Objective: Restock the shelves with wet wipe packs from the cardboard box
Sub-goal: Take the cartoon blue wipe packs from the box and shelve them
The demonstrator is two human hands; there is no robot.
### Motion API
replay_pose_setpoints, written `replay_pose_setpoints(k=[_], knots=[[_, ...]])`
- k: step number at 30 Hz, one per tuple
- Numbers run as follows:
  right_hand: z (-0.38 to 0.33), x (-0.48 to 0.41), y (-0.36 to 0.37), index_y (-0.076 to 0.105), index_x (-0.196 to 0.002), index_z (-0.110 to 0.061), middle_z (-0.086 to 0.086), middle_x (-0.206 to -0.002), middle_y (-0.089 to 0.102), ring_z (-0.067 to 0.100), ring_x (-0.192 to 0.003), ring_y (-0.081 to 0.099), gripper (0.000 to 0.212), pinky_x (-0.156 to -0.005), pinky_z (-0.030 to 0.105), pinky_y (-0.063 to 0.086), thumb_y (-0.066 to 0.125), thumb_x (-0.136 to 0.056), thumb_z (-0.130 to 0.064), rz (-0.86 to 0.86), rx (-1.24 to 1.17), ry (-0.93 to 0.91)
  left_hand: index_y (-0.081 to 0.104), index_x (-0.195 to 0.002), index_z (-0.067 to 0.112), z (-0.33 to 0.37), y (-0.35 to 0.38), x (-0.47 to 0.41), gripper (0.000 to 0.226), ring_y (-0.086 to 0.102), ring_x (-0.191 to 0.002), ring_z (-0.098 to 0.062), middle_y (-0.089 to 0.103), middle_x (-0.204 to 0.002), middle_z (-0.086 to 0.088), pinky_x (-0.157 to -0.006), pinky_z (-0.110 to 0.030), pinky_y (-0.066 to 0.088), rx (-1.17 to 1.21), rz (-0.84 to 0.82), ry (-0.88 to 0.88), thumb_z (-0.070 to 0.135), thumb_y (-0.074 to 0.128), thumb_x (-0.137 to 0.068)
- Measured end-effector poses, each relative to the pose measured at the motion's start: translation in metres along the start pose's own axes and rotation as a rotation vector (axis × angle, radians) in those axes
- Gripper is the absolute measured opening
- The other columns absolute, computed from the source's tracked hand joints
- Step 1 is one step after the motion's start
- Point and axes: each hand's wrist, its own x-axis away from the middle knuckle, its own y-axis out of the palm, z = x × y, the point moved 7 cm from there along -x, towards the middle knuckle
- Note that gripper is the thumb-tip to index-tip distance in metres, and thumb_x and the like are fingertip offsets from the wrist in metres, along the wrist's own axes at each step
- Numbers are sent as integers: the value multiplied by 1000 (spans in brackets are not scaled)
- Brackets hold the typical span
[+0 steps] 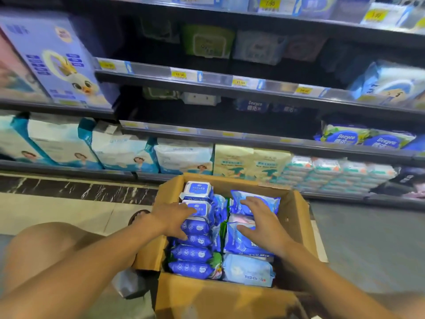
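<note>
An open cardboard box (296, 217) stands on the floor in front of the shelves. Inside it lie several blue wet wipe packs: a left stack of dark blue packs (192, 253) standing on edge, and lighter blue packs (249, 269) on the right. My left hand (176, 218) reaches into the left stack, its fingers spread over a white-lidded blue pack (200, 189). On the right stack, my right hand (262, 221) lies with straight fingers across a blue pack (264, 201). Neither hand has lifted a pack.
Dark shelves (218, 86) with yellow price tags rise behind the box; their middle sections hold few packs far back. The bottom row holds large tissue bags (184, 155) and stacked wipe bundles (333, 173). My bare knee (57, 247) is at the left of the box.
</note>
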Motion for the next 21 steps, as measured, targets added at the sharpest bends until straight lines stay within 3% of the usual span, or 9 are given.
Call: replay_pose_setpoints(k=[5, 10, 14, 17, 21], knots=[[-1, -3, 4, 36, -155, -31, -10, -159, 29, 15, -147, 33, 71, -119, 43, 33, 67, -93, -45, -21, 10, 2, 38, -152, 28, -9, 11, -2, 71, 53, -132, -24, 50, -151, 0, -102, -40, 49, 158, 57, 10, 39, 71, -91], [-6, -7, 8, 33, -156, -31, -10, -162, 26, 16, -147, 33, 72, -119, 43, 34, 66, -94, -47, -52, 29, -12, 45, -132, 26, -19, 7, -2, 48, 61, -101, -22, 63, -121, -6, -83, -36, 52, 350, 135, 5, 37, 68, -91], [-13, -11, 15, 35, -156, -31, -11, -161, 27, 16, -146, 35, 72, -117, 44, 37, 66, -93, -46, -63, 22, -44, 52, -107, 31, -35, -6, 2, 37, 67, -98, -12, 70, -115, 6, -84, -39, 59, 682, 240, -3, 41, 76, -80], [-21, -15, 23, 33, -157, -29, -7, -161, 31, 18, -147, 34, 70, -117, 43, 36, 63, -95, -46, -102, 17, -61, 61, -106, 23, -50, -20, 12, 28, 72, -90, -6, 74, -105, 6, -73, -27, 58, 977, 353, -61, 24, 80, -85], [-40, -21, 44, 34, -156, -25, -2, -157, 37, 18, -144, 38, 66, -115, 34, 36, 63, -99, -41, -196, 48, -85, 64, -114, 22, -77, -27, 24, 27, 75, -95, -17, 76, -103, 0, -73, -34, 61, 1314, 471, -159, 21, 78, -90]])
